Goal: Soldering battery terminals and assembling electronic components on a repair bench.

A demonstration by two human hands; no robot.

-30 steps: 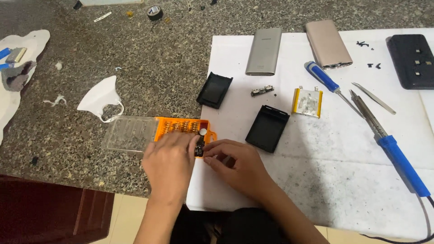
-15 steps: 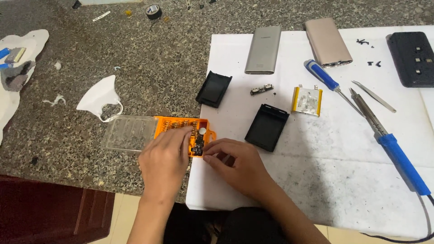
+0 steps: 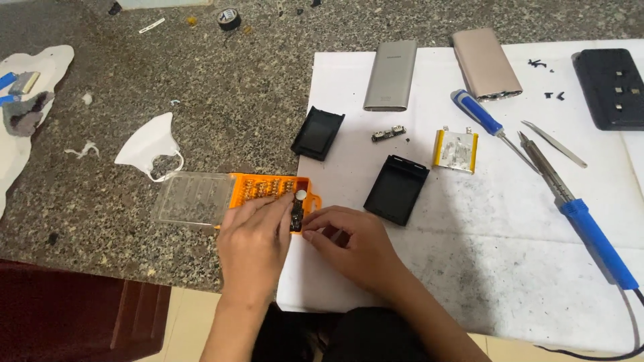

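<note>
Both hands have barely shifted: my left hand (image 3: pixel 251 245) and right hand (image 3: pixel 349 245) pinch a small dark part (image 3: pixel 296 213) at the orange bit case (image 3: pixel 268 191); black shells (image 3: pixel 396 189) lie open, reassembly undone.

Two metal power-bank shells (image 3: pixel 391 75) (image 3: pixel 485 62), two black plastic covers (image 3: pixel 317 133) (image 3: pixel 396 189), one orange bit case (image 3: pixel 268 189), one soldering iron (image 3: pixel 577 214), one screwdriver (image 3: pixel 484 121), one white mask (image 3: pixel 149 146).
</note>
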